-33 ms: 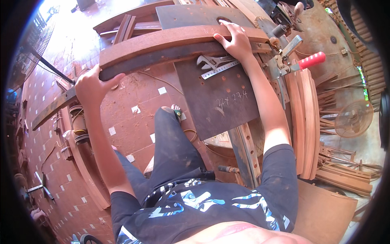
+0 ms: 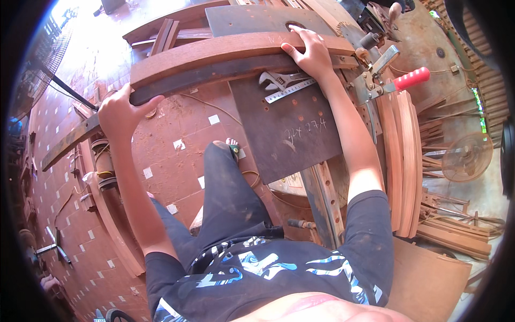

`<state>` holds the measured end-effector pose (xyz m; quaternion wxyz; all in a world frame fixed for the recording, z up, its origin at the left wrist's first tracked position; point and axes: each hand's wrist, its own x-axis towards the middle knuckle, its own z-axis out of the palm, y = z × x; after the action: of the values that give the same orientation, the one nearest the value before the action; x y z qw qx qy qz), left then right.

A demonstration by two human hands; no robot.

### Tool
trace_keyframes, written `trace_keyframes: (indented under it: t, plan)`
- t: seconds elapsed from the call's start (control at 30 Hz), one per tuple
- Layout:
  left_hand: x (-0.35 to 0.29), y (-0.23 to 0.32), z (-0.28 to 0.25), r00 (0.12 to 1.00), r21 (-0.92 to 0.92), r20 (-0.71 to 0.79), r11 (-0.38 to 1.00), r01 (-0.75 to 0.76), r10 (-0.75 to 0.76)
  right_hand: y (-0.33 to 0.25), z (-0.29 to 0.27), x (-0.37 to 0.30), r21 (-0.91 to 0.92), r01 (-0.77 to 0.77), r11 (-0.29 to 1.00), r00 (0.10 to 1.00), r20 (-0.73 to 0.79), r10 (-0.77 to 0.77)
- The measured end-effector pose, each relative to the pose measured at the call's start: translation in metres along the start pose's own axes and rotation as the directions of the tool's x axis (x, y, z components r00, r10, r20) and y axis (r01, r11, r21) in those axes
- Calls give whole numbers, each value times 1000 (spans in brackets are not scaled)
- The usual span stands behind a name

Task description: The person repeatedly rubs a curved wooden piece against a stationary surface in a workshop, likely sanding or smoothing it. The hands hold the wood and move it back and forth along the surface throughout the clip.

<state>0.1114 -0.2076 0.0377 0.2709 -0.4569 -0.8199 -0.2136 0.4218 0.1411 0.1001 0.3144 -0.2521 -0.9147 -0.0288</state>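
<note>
A long, slightly curved reddish-brown wooden board (image 2: pixel 214 51) lies across the far side of the metal machine table (image 2: pixel 268 145), its left end jutting past the table. Along its near side runs a dark strip (image 2: pixel 214 74), which continues beyond my left hand toward the lower left. At the board's left end, my left hand (image 2: pixel 119 110) grips it, thumb reaching along the strip's near edge. Over the board's right part sits my right hand (image 2: pixel 314 56), fingers across the top and thumb on the near side. Close to that hand rest an adjustable wrench (image 2: pixel 279 81) and a steel ruler (image 2: pixel 289 92).
Right of the table stand a red-handled toggle clamp (image 2: pixel 410 79) and stacked curved wood pieces (image 2: pixel 405 172). A round saw blade (image 2: pixel 346 31) shows behind the board's right end. A fan (image 2: pixel 466 155) stands far right; a cable (image 2: pixel 214 105) crosses the tiled floor.
</note>
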Motion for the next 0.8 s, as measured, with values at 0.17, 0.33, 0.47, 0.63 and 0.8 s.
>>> trace_keyframes:
  t: [0.17, 0.33, 0.47, 0.63, 0.8]
  plan:
    - [5, 0, 3, 999, 39, 16, 998, 39, -39, -1, -3, 6, -24, 6, 1000, 1000, -14, -6]
    - [3, -8, 12, 999, 75, 0, 996, 40, -40, -2, -1, 4, -38, 20, 999, 999, -30, -21]
    - [9, -5, 8, 997, -9, 50, 998, 65, -64, -2, -2, 3, -31, 46, 998, 998, -31, -47]
    - [11, -11, 10, 994, 6, 59, 996, 92, -92, -2, 4, 9, -17, 14, 1000, 999, -45, -15]
    - [18, -7, 8, 967, 31, 168, 981, 190, -193, 2, 9, 7, -63, 2, 998, 996, -90, -8]
